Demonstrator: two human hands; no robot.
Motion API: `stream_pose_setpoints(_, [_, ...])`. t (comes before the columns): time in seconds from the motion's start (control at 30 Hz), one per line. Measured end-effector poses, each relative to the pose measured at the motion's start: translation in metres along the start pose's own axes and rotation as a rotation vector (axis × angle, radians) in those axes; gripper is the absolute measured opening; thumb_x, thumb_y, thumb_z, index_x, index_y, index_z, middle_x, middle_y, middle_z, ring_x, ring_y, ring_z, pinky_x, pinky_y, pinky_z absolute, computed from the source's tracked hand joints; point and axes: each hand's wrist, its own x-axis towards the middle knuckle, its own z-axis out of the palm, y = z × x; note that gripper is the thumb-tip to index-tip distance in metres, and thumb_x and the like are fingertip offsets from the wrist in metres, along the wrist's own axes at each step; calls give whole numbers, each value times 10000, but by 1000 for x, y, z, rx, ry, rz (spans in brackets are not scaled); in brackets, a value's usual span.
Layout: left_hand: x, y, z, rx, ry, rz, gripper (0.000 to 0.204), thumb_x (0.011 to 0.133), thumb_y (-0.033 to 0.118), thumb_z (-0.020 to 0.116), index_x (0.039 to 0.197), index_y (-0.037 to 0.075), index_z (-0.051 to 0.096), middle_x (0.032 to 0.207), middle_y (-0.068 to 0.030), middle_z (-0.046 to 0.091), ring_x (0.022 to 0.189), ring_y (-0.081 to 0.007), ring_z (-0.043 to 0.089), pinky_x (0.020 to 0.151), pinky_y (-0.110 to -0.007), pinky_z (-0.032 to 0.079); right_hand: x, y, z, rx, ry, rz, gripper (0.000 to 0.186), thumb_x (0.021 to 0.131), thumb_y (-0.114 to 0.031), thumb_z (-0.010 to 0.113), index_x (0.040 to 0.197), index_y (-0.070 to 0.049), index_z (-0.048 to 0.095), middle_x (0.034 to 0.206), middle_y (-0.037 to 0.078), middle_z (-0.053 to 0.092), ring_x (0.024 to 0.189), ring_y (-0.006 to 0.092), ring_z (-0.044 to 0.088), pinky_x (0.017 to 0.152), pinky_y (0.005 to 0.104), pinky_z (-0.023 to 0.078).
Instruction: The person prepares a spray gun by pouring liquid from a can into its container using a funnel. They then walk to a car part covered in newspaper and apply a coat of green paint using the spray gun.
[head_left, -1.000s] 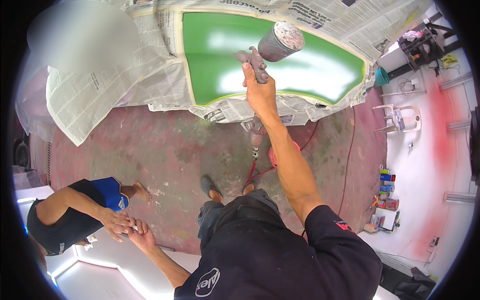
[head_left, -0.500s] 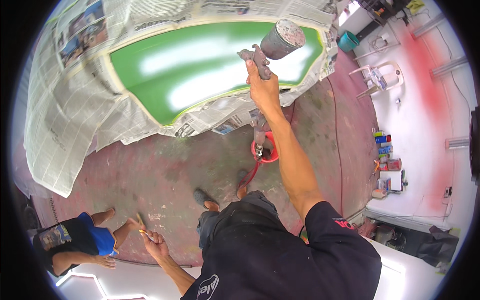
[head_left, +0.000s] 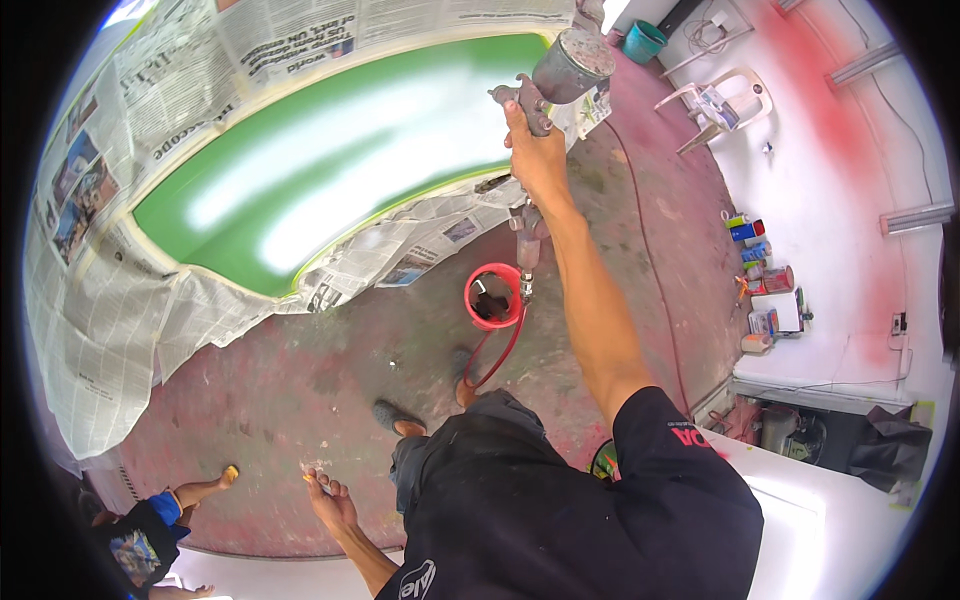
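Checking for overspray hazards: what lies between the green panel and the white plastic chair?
In the head view, the right hand holding the spray gun, a strip of masking newspaper, then bare red-stained floor.

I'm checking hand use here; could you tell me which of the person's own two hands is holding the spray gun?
The right hand, raised at the green panel, holds the spray gun. The left hand hangs low, empty, fingers loosely spread.
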Motion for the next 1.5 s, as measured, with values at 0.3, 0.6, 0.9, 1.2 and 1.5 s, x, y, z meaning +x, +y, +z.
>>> stream_pose_setpoints(0.3, [-4,-12,30,64,122,-47,213,1088,304,582,1240,155,591,879,30,545,604,-102,455,524,-256,377,67,5,-48,-75,119,-26,458,998,-473,715,975,-16,708,734,38,632,589,120,552,526,325,427])
stream_pose_setpoints(0.6, [-16,-15,53,170,186,-52,266,1106,328,554,1284,130,553,842,15,490,598,-88,418,514,-254,357,58,-28,-38,-113,56,28,524,979,-521,715,937,1,702,731,50,631,645,150,598,618,363,494])
stream_pose_setpoints(0.9, [-12,-23,22,122,210,-61,266,1118,335,528,1278,122,541,862,10,484,605,-88,428,517,-252,361,1,-55,36,-9,-183,89,541,966,-562,729,965,-30,630,744,22,558,452,56,401,399,253,317])
stream_pose_setpoints(1.2, [-24,-15,-7,94,299,-78,347,1124,383,503,1353,123,523,845,9,475,592,-81,403,504,-240,338,-57,-79,111,12,-321,60,581,964,-560,725,923,16,661,717,33,597,497,92,498,424,278,387])
stream_pose_setpoints(1.5, [-27,-15,-44,41,356,-57,371,1116,400,512,1375,134,515,842,9,492,580,-86,413,499,-246,342,-100,-86,174,38,-437,58,579,948,-581,745,957,-12,636,745,44,574,458,59,424,388,253,321])
